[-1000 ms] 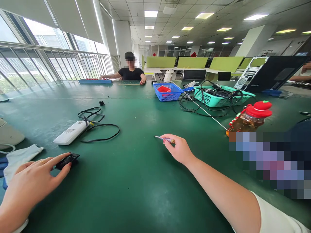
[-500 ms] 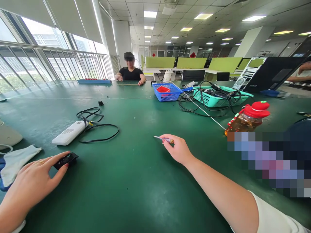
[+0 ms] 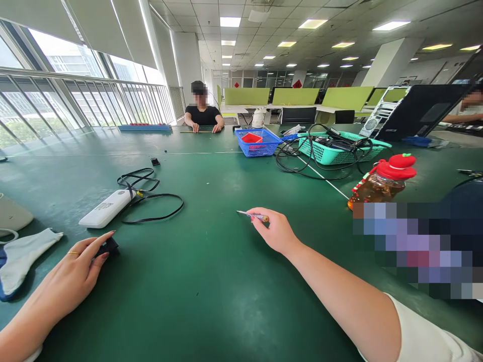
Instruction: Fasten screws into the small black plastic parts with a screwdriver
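Observation:
My right hand rests at the middle of the green table, its fingers closed round a small screwdriver whose thin metal tip points left. At the left, my left hand has its fingers over a small black object, with thumb and fingertips against its sides. My fingers cover part of that object. Just beyond it lies a white power bank with a looped black cable.
A blue basket and a green basket of cables stand farther back. At the right is a red-lidded bottle. A cloth lies at the left edge. Across the table sits a person.
My left hand has shifted and its fingers now cover more of the black object. The screwdriver stays in my right hand. The seated person's hands have moved closer together.

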{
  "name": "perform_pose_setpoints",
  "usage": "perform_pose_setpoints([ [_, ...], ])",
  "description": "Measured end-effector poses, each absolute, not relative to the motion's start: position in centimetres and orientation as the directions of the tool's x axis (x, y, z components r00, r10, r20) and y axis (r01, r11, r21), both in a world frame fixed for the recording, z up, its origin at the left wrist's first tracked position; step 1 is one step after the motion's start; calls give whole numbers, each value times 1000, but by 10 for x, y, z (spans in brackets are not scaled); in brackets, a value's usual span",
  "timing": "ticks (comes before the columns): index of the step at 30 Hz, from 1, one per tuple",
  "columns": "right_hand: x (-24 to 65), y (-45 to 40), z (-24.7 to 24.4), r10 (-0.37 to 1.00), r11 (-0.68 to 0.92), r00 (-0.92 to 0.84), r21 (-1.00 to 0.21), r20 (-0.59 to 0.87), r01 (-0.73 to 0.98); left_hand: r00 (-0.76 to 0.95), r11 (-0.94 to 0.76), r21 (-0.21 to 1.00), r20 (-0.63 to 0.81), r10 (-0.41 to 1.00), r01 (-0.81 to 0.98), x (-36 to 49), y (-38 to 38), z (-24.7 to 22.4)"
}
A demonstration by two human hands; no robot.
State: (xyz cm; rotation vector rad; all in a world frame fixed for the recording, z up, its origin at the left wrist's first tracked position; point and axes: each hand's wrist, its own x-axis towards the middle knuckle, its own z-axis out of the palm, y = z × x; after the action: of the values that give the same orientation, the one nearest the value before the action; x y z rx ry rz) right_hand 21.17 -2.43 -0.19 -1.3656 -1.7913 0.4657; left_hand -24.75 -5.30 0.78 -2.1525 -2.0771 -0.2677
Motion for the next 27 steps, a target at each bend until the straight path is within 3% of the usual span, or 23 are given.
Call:
perform_pose_setpoints([
  [11, 212, -25, 1, 916, 358, -91, -691, 391, 629, 63, -75, 54, 193, 979, 996, -261, -49, 1],
  [27, 212, -26, 0, 917, 359, -97, -694, 388, 623, 115, -109, -40, 221, 968, 993, -261, -49, 3],
])
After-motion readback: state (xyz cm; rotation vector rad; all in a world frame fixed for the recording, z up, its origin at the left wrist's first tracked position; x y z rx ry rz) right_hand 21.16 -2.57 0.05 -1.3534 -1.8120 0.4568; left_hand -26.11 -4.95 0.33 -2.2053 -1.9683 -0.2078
